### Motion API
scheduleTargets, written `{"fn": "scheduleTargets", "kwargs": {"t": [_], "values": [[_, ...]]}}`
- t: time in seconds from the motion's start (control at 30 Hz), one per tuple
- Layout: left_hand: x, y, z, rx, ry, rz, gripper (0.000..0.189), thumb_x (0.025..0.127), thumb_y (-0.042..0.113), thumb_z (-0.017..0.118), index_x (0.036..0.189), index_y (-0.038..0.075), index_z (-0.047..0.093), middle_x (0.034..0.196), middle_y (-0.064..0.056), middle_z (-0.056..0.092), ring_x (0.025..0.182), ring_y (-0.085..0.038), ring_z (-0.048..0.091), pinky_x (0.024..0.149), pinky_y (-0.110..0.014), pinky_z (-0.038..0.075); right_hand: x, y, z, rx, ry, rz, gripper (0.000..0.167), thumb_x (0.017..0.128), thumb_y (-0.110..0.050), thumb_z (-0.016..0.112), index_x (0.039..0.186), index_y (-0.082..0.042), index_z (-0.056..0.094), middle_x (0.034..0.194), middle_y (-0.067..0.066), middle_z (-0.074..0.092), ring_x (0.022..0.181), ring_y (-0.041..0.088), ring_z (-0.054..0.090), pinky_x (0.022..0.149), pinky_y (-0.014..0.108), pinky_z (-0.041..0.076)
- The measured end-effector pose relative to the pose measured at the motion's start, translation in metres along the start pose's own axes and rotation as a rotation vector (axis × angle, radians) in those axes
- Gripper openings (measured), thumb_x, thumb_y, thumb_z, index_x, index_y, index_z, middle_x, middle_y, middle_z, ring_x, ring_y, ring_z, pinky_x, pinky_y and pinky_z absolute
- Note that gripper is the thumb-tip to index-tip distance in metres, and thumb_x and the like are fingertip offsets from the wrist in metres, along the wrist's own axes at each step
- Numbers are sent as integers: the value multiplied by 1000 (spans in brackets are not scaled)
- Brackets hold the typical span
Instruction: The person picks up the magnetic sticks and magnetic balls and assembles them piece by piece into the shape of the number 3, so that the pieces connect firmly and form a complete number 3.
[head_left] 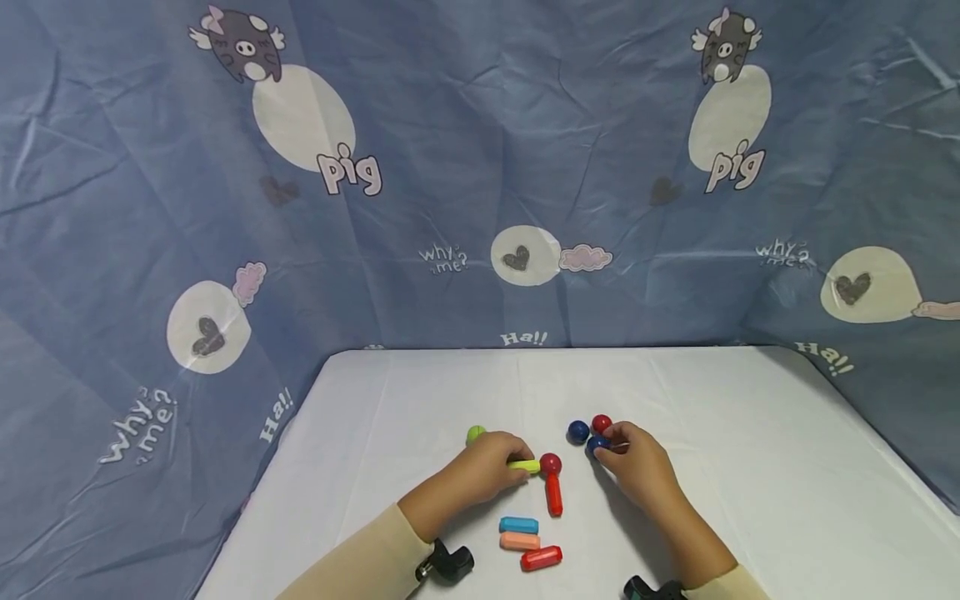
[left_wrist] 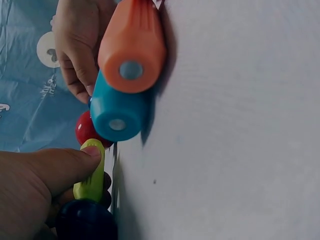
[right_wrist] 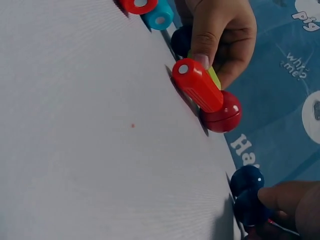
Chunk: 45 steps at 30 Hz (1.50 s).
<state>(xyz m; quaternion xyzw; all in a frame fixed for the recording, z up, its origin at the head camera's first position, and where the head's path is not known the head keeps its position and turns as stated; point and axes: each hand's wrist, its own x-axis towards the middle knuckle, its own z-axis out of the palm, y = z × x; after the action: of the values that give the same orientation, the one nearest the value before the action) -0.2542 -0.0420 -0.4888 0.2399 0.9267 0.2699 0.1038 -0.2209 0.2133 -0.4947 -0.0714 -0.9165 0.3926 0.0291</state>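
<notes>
My left hand pinches a yellow-green magnetic rod between thumb and fingers. One end of that rod is at a red ball, from which a red rod points toward me. A dark blue ball is at the rod's other end, as the left wrist view shows. On the right, thumb and fingers of my right hand pinch another dark blue ball. Close beside it are a second dark blue ball and a red ball, partly overlapped by the fingertips.
Nearer to me, a blue rod, an orange rod and a red rod lie on the white table. A green ball shows behind my left hand. Patterned blue cloth hangs behind the table.
</notes>
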Motion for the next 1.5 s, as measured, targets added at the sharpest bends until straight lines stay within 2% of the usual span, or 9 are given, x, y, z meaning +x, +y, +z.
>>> {"fn": "scheduleTargets", "kwargs": {"t": [0.17,0.37,0.63,0.97,1.27,1.5], "values": [[0,-3,0,-18,0,0,15,88,19,85,102,20,80,88,16,70,80,-1,59,80,-24,54,-4,-2,2,-2,-5,0,27,92,-17,79,113,-7,65,114,10,74,105,27,70,93,50,56],[-1,-8,0,-57,14,-4,14,88,19,86,101,21,81,88,17,72,81,1,60,81,-25,54,-9,0,3,-5,-26,-4,26,91,-18,81,111,-12,66,104,4,74,98,21,67,87,47,54],[2,-13,-2,-105,20,-19,15,88,20,86,102,21,82,90,17,73,83,0,62,82,-27,55,-30,-4,10,27,-83,-8,31,88,-16,84,116,-15,70,109,0,76,103,20,71,98,54,54],[5,-12,1,-112,11,-32,14,87,24,87,100,22,83,87,18,74,82,1,62,82,-28,54,-61,-14,14,32,-203,-18,30,82,-19,89,107,-18,73,102,-5,74,93,12,68,89,45,59],[5,-11,-1,-110,9,-19,14,88,24,85,102,22,82,88,17,74,82,0,62,83,-28,54,-80,-19,15,72,-354,-116,29,84,-22,88,107,-19,72,96,-9,72,91,11,67,89,46,59],[3,-10,-1,-106,12,-12,13,87,23,86,100,21,82,87,16,74,81,0,62,82,-28,55,-84,-19,23,130,-385,-136,25,86,-19,86,108,-18,72,98,-8,72,91,11,67,87,43,60]]}}
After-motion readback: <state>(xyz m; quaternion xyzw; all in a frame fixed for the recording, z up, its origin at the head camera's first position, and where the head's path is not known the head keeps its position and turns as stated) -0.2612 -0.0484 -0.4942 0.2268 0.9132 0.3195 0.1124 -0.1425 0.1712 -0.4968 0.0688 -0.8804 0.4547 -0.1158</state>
